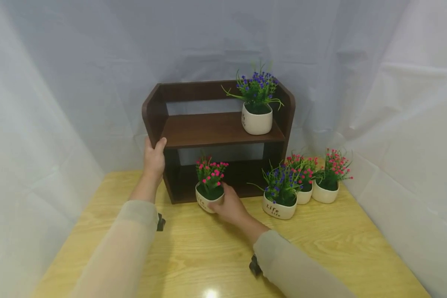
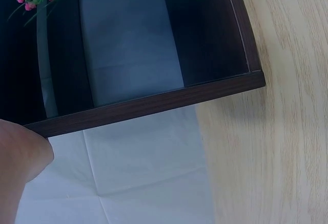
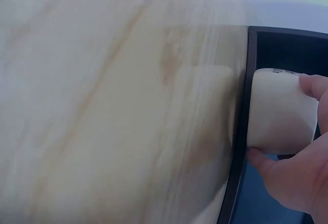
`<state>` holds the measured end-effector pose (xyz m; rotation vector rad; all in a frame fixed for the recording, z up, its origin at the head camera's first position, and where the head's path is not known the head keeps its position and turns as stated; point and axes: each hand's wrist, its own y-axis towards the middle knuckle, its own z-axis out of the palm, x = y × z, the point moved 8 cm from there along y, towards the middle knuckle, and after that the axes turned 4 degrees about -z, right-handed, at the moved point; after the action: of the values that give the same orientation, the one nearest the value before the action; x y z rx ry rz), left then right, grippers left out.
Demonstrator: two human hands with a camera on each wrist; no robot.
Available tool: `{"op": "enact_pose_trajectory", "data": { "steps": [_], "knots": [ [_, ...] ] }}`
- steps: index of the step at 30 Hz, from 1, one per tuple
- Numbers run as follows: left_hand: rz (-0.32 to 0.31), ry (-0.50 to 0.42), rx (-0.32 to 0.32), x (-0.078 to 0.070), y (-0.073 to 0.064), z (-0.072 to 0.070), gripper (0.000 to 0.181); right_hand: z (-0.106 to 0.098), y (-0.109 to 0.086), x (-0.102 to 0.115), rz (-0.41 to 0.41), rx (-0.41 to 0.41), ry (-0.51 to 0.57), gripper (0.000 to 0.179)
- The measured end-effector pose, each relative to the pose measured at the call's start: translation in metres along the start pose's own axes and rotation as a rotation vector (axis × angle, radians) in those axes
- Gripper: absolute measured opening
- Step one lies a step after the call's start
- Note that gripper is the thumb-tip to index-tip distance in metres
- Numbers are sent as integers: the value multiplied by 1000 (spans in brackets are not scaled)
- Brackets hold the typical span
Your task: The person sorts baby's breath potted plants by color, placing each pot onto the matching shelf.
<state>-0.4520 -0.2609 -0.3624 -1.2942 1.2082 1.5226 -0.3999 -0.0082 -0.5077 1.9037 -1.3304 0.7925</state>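
Observation:
A dark brown two-tier wooden shelf [image 1: 208,128] stands on the table. My left hand [image 1: 154,159] grips its left side panel, the thumb over the front edge; the other fingers are mostly hidden behind the panel. In the left wrist view this hand [image 2: 20,155] sits at the panel's edge. My right hand [image 1: 231,206] holds a white flowerpot [image 1: 205,203] with pink flowers at the front of the lower tier, left of centre. Thumb and fingers span the pot [image 3: 282,114] in the right wrist view, where its base is close to the shelf's front edge [image 3: 241,126].
On the upper tier, at the right, stands a white pot with purple flowers [image 1: 258,122]. Right of the shelf, a purple-flowered pot [image 1: 279,210] and two pink-flowered pots [image 1: 325,194] stand close together on the wooden table [image 1: 193,256]. White sheeting [image 1: 97,82] surrounds the table.

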Motion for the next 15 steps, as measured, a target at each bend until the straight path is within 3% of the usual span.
{"op": "enact_pose_trajectory", "data": {
  "steps": [15],
  "knots": [
    [-7, 0, -2, -2, -3, 1, 64, 8, 4, 6, 51, 67, -12, 104]
  ]
}}
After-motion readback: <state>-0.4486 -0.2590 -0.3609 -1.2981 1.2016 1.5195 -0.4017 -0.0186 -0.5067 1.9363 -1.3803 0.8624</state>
